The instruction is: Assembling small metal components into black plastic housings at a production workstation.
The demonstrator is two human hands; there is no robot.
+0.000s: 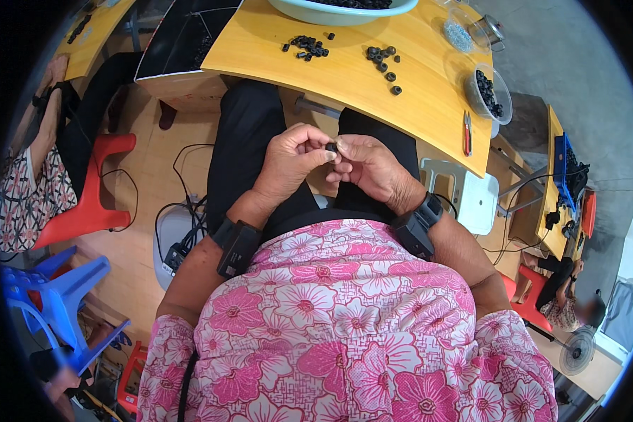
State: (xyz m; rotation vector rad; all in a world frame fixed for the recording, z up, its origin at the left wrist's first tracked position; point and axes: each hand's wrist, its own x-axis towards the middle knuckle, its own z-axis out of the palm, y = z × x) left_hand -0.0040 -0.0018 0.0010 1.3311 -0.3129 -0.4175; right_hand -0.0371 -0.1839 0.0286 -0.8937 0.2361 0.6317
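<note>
Over my lap, just off the table's near edge, my left hand [292,160] and my right hand [374,169] meet fingertip to fingertip. Between them is a small black round part [331,148], pinched by the thumb and fingers of both. Its far side is hidden by the fingertips. On the yellow table [281,74] ahead lie two loose groups of such parts: a pile of smaller black pieces [309,49] on the left, and several black ring-like pieces [382,65] on the right.
A pale blue basin [344,14] of black parts stands at the back. On the right are a clear tub [507,102] of black parts, red-handled snips [467,133] and a container of tiny clear pieces [458,36]. A white stool [478,204] stands below; another person sits at left [39,183].
</note>
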